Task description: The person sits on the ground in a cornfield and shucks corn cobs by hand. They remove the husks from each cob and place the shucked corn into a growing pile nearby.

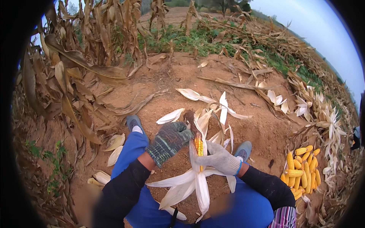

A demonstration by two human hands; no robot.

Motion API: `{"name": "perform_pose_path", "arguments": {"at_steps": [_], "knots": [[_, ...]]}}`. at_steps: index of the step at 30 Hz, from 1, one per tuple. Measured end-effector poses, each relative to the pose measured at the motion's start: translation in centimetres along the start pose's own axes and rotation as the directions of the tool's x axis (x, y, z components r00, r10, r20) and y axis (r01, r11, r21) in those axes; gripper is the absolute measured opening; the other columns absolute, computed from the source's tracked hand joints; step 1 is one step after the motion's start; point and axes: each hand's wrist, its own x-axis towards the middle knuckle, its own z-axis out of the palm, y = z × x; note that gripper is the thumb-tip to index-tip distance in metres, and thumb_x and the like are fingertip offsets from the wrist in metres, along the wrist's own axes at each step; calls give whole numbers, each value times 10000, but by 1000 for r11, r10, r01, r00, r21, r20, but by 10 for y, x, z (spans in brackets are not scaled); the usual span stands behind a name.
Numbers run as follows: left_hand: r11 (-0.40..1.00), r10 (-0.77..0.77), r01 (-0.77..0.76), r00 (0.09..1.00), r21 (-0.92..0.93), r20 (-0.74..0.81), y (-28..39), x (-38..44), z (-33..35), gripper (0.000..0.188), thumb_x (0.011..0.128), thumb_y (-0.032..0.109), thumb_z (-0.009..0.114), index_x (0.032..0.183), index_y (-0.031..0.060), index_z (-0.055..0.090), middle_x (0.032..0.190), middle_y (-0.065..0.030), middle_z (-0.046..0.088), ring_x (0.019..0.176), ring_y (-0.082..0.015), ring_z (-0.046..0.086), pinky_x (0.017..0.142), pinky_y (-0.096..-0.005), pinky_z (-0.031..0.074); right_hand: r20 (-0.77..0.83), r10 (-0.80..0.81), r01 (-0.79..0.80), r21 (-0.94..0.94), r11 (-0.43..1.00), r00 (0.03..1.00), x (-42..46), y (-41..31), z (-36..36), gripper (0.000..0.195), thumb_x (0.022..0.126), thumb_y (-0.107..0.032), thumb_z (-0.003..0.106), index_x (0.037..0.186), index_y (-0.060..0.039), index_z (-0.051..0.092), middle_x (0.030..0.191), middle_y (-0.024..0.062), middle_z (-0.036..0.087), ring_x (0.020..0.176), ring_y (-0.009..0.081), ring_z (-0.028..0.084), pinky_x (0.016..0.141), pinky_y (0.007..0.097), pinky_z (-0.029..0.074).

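Observation:
Between my knees is an ear of corn (198,146), partly husked, its yellow kernels showing through a gap. Pale husk leaves (186,189) hang spread out below it, and dark brown silk (189,118) tops its upper end. My left hand (172,139), in a dark green-grey knit glove, grips the ear's upper part by the silk and husk. In a light grey knit glove, my right hand (221,158) holds the ear's lower middle from the right side. The fingertips of both hands are partly hidden by husk.
A pile of husked yellow corn ears (302,171) lies on the soil to my right. Loose husks (171,116) are scattered around my feet. Dry corn stalks (108,34) stand at the left. Stripped husks (330,125) form a row at the far right.

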Motion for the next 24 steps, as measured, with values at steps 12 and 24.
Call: {"name": "perform_pose_path", "arguments": {"at_steps": [12, 24], "knots": [[969, 97, -93, 995, 228, -5, 32, -7, 7, 456, 807, 477, 711, 828, 35, 600, 693, -110, 542, 621, -246, 529, 611, -373, 442, -44, -9, 9, -15, 1000, 999, 0, 3, -7, 430, 854, -279, 722, 1151, -30, 537, 1004, 1, 593, 882, 70, 540, 797, 243, 468], [669, 671, -524, 731, 527, -126, -3, -10, 22, 142, 887, 173, 617, 920, 43, 662, 790, -138, 605, 728, -334, 601, 653, -408, 491, -72, -33, 28, -68, 997, 997, 4, 8, -5, 431, 814, -277, 737, 1108, -18, 557, 969, 24, 610, 868, 79, 546, 787, 244, 468]]}}
